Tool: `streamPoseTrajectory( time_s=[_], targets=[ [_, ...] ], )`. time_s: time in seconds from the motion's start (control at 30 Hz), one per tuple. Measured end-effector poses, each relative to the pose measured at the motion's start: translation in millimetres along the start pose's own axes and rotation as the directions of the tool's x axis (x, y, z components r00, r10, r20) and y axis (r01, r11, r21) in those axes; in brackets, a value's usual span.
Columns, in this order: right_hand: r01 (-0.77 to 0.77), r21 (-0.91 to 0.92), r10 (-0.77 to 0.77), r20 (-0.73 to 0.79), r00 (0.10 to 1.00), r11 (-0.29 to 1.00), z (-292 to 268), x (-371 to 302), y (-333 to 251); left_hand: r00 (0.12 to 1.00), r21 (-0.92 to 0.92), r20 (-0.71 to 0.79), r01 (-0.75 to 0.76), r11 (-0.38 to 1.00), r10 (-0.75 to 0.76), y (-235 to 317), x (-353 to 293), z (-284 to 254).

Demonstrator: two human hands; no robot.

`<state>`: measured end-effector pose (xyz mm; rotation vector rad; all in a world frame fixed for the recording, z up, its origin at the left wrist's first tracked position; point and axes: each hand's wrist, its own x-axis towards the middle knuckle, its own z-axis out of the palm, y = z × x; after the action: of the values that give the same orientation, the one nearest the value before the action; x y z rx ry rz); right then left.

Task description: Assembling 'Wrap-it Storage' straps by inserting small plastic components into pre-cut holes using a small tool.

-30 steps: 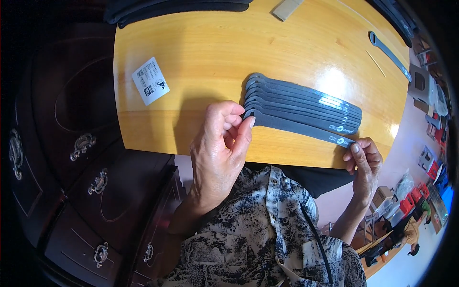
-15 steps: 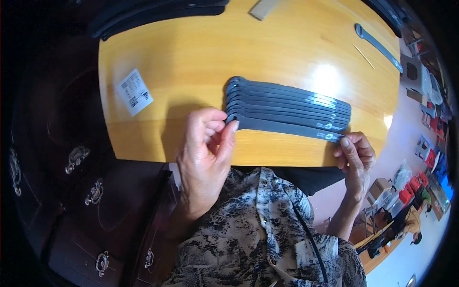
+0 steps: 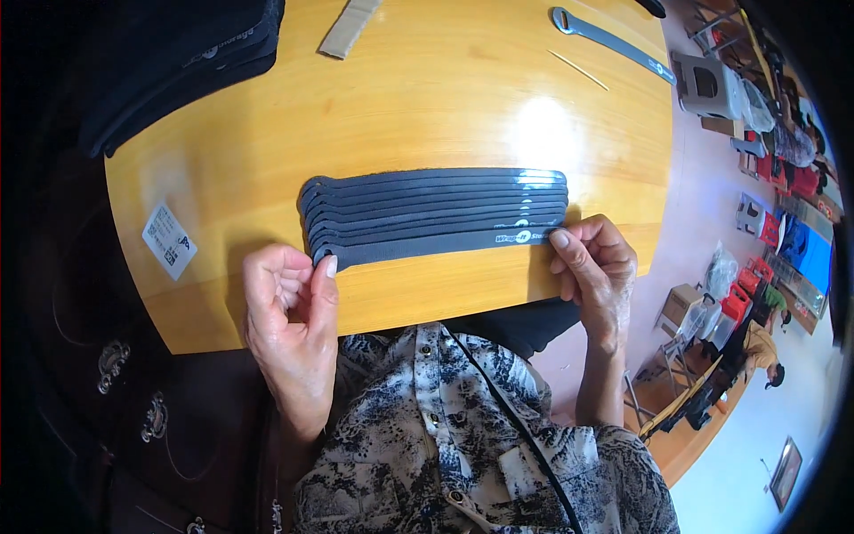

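A fanned row of dark grey hook-and-loop straps (image 3: 436, 209) lies on the wooden table, rounded eyelet ends to the left, each strap overlapping its neighbour. White print marks their right ends. My left hand (image 3: 294, 307) pinches the eyelet end of the nearest strap (image 3: 418, 248) between thumb and forefinger. At the other end of that strap, my right hand (image 3: 598, 267) grips the tip with thumb and fingers. The nearest strap lies stretched along the front of the row, close against the one behind it.
A white printed label (image 3: 169, 240) lies at the table's left. Dark straps are piled (image 3: 209, 67) at the far left. Beyond the row are a cardboard strip (image 3: 349, 27), a thin stick (image 3: 578, 69) and a single grey strap (image 3: 614, 44). People and boxes (image 3: 685, 307) are off to the right.
The right end of the nearest strap has come in against the row; before, it angled away from it. Both hands keep their hold. The whole view has shifted and turned.
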<state>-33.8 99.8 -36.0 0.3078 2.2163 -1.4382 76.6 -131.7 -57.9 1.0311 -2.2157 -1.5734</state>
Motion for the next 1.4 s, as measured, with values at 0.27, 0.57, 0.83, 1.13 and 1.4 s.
streamPoseTrajectory(
  time_s=[0.27, 0.57, 0.83, 1.13, 1.4],
  targets=[
    [0.008, -0.004, -0.008, -0.021, 1.000, 1.000, 4.3, 0.9, -2.7, 1.000, 0.026, 0.024, 0.012, 1.000, -0.013, 4.1, 1.2, -2.4],
    [-0.017, 0.018, 0.017, -0.006, 1.000, 1.000, 5.0, 0.7, -5.8, 0.998, 0.007, 0.059, 0.033, 0.999, -0.034, 4.9, 1.0, -4.5],
    [-0.014, 0.010, 0.014, 0.003, 1.000, 1.000, 4.3, 1.4, -7.0, 0.996, -0.032, 0.076, 0.040, 0.999, -0.038, 4.4, 0.9, -6.0],
    [-0.013, -0.115, 0.014, 0.006, 1.000, 0.993, 0.5, 10.9, -16.0, 0.993, -0.004, 0.101, 0.060, 0.998, -0.059, 5.2, 3.1, -10.2],
    [0.489, -0.347, -0.384, 0.331, 0.862, 0.800, 31.6, -20.5, -34.4, 0.722, 0.533, 0.382, -0.683, 0.500, 0.577, 2.4, -14.7, -15.4]
  ],
)
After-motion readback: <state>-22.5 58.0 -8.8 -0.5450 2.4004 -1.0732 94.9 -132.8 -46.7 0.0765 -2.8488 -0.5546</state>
